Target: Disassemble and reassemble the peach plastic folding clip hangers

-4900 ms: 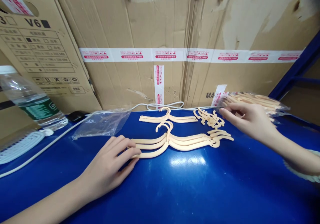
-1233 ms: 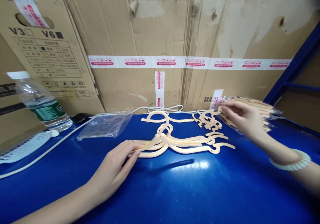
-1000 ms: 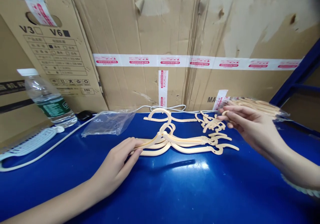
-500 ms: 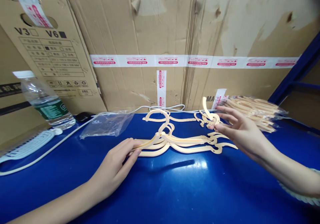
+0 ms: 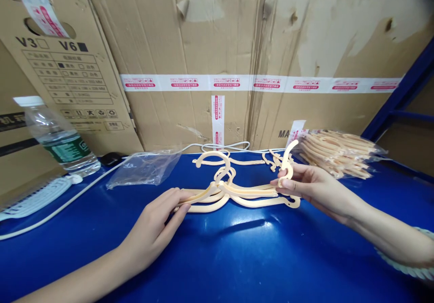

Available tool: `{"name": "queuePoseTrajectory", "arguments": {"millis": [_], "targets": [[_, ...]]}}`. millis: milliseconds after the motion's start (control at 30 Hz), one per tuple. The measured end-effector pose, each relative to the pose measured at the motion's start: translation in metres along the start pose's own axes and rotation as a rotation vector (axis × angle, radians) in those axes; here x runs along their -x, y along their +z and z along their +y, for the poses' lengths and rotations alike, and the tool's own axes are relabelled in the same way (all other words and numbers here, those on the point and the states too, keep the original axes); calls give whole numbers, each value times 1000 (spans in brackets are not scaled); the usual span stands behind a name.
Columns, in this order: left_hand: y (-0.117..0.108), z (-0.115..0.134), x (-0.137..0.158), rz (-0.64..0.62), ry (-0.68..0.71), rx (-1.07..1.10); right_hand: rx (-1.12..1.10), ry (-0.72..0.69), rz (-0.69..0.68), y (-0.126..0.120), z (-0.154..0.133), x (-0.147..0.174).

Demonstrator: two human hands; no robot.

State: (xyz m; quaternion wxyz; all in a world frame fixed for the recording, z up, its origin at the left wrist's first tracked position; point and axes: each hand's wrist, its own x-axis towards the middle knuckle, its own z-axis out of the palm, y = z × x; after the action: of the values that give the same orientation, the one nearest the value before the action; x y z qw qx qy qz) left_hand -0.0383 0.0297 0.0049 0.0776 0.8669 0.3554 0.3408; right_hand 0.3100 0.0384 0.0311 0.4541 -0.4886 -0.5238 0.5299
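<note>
My left hand [image 5: 166, 219] is closed on the left arm of a cream plastic clothes hanger [image 5: 222, 164], whose curved hook stands up. Pinched between the thumb and fingers of my right hand [image 5: 307, 185] is a small curved cream hook piece [image 5: 286, 170]. That piece is at the right end of the held hanger; whether it is joined there I cannot tell. Beneath lie more cream hangers [image 5: 252, 202] on the blue table [image 5: 230, 258], one with a hook-shaped end at the right. My fingers hide part of the small piece.
Behind lie a loose hanger part [image 5: 246, 162] and several small hook pieces [image 5: 271, 160]. A clear bag of hanger parts [image 5: 339, 151] sits at the back right. At left are an empty plastic bag [image 5: 145, 170], a water bottle [image 5: 68, 147], a white brush [image 5: 42, 197] and a white cable [image 5: 73, 200].
My right hand has moved left and slightly down, bringing the small hook piece to the right end of the hanger. My left hand keeps its hold with little movement.
</note>
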Motion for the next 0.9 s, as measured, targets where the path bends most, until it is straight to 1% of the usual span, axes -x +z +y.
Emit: {"name": "queuePoseTrajectory", "arguments": {"millis": [100,300,467,733,900], "targets": [[0,1,0,-1,7,-4,16,25,-74,1,0,0],[0,0,0,-12,10,-11,-118,151,-167,1,0,2],[0,-1,2,-4,34,-39,-143,210,-244,3,-3,5],[0,3,0,20,49,-64,-146,198,-258,4,-1,5],[2,-1,3,22,58,-82,-141,224,-214,9,-4,5]]}}
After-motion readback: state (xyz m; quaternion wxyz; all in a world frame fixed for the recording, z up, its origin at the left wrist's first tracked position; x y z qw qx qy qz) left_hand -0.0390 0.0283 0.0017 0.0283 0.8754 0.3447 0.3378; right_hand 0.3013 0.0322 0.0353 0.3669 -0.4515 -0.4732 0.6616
